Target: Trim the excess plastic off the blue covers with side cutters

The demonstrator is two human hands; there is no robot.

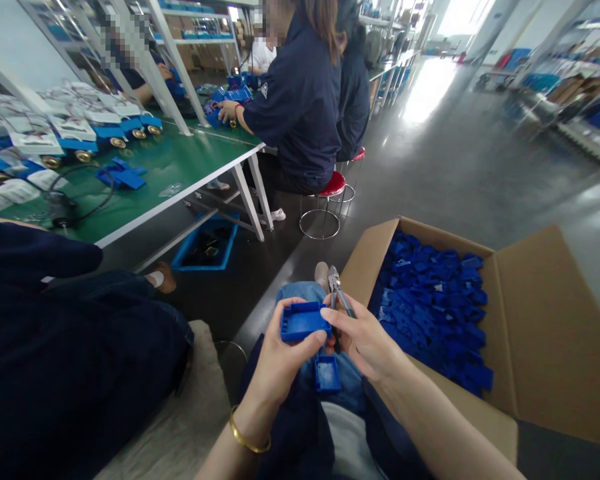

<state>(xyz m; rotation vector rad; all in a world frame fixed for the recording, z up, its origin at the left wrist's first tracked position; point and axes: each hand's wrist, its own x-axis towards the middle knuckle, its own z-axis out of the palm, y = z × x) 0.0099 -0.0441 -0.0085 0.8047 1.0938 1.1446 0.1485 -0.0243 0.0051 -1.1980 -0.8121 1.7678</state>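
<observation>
Head | left grip [281, 357] holding shallow blue rectangular tray [304, 323] | right grip [364, 337] holding metal-headed pliers [335, 285]

the left hand [283, 353] holds a smooth plastic casing [304, 325] with a soft sheen, a polished metal bracelet [237, 432] on that wrist; the right hand [364, 337] holds pliers [335, 280] with a shiny metal head. under both hands, denim cloth [300, 291]. to their right, a matt cardboard box [555, 333] of plastic parts [430, 300]; farther ahead, a smooth, glossy floor [405, 167].
</observation>
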